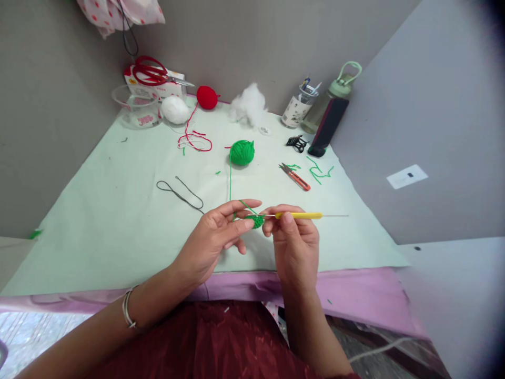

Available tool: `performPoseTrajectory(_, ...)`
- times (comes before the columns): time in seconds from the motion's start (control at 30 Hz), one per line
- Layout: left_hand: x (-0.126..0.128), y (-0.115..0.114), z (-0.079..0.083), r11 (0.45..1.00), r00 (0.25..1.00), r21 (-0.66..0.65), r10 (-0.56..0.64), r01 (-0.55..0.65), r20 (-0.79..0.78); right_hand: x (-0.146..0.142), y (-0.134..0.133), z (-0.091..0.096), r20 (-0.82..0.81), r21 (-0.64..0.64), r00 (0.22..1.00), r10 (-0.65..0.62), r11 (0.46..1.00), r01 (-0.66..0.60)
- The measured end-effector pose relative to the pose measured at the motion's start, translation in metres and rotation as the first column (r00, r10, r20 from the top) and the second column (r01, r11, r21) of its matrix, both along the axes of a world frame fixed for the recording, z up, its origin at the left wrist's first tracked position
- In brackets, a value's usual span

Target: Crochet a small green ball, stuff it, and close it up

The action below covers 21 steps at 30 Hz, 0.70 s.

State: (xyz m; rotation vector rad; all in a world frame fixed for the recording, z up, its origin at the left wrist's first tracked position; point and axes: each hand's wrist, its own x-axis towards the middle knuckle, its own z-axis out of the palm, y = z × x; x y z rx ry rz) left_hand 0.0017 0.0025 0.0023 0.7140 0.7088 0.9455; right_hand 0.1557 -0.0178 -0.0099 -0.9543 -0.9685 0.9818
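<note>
Between the fingertips of my left hand is pinched a small green crochet piece. Green yarn runs over the raised index finger of that hand and back to a green yarn ball on the table. My right hand grips a crochet hook by its yellow handle, held level. Its thin metal front end reaches the crochet piece and touches it; the very tip is hidden among yarn and fingers. A second thin metal end sticks out to the right.
Orange thread snips and green yarn scraps lie right of the ball. Behind stand a red yarn ball, white stuffing, a white yarn ball, a plastic tub, red-handled scissors, a pen cup and a bottle.
</note>
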Motion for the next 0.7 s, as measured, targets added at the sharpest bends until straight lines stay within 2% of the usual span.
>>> performPoseTrajectory(0.17,-0.002,-0.002,-0.001,0.998,0.993,0.057,0.035,-0.028,-0.114,0.002,-0.001,0.002,0.048,0.042,0.999,-0.005,0.999,0.003)
performPoseTrajectory(0.3,-0.003,-0.002,-0.002,0.989,0.978,0.134,0.094,-0.070,-0.184,0.001,-0.009,0.004,0.235,0.128,0.968,-0.087,0.990,0.058)
performPoseTrajectory(0.4,-0.002,-0.004,0.000,0.978,0.957,0.184,0.143,-0.098,-0.253,0.000,-0.015,0.003,0.466,0.267,0.859,-0.211,0.959,0.091)
performPoseTrajectory(0.53,0.002,-0.006,0.002,0.973,0.957,0.183,0.180,-0.140,-0.226,-0.001,-0.019,-0.009,0.651,0.483,0.666,-0.364,0.875,0.006)
performPoseTrajectory(0.63,0.002,-0.005,0.001,0.997,0.996,0.027,0.078,-0.076,-0.053,-0.002,-0.019,-0.016,0.719,0.576,0.477,-0.505,0.817,-0.004)
performPoseTrajectory(0.67,0.002,-0.003,0.000,0.999,0.999,-0.044,0.030,-0.029,0.016,-0.002,-0.018,-0.016,0.717,0.580,0.469,-0.516,0.815,0.011)
performPoseTrajectory(0.7,0.001,-0.001,0.000,0.994,0.997,-0.106,-0.006,0.013,0.075,-0.001,-0.017,-0.015,0.700,0.559,0.511,-0.499,0.828,0.043)
